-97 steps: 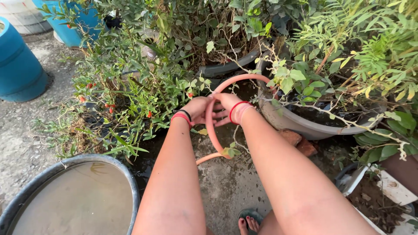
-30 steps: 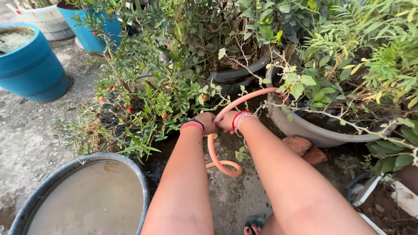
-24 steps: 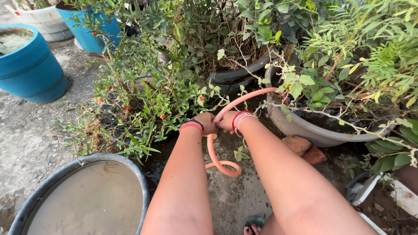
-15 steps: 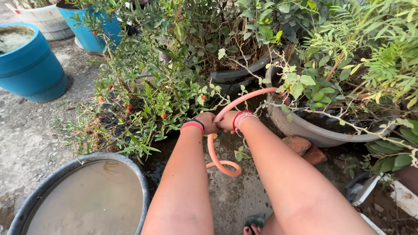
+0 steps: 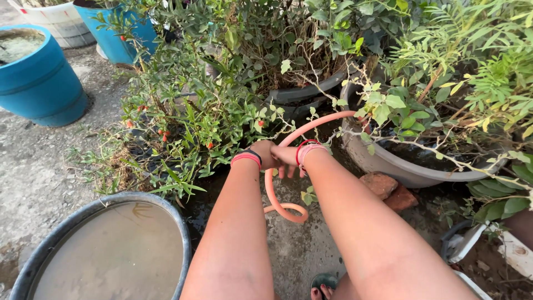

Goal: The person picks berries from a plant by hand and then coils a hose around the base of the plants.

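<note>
I have the hose [image 5: 270,186] in both hands, right in front of me above the wet ground [image 5: 294,244]. My left hand [image 5: 266,154] is curled shut around it. My right hand [image 5: 287,158] lies against it from the other side with the fingers [image 5: 290,171] hanging loose and half spread, so I cannot tell how firmly that one grips.

As I judge it, the gathering is only partly done. Below my hands the hose drops and curls into one small loop on the ground. Beyond my right hand a long arc runs up and away into the leaves, so a good length is still out there, uncoiled, its far end hidden.

The hose is smooth, salmon-pink, round and rubbery, bending in soft curves without a kink that I can see. A red band [image 5: 246,159] with a black one circles my left wrist.

Just past my left hand stands a shrub [image 5: 183,119] of narrow leaves and small red berries. Beyond my right hand is a wide grey pot [image 5: 383,164] with a dull, smooth wall, and a rough brick [image 5: 380,184] beside its foot. Nearer me, under my left forearm, sits a round tub [image 5: 111,250] of murky water with a dark rim. Well off to the left is a blue barrel [image 5: 39,83], smooth plastic.
</note>
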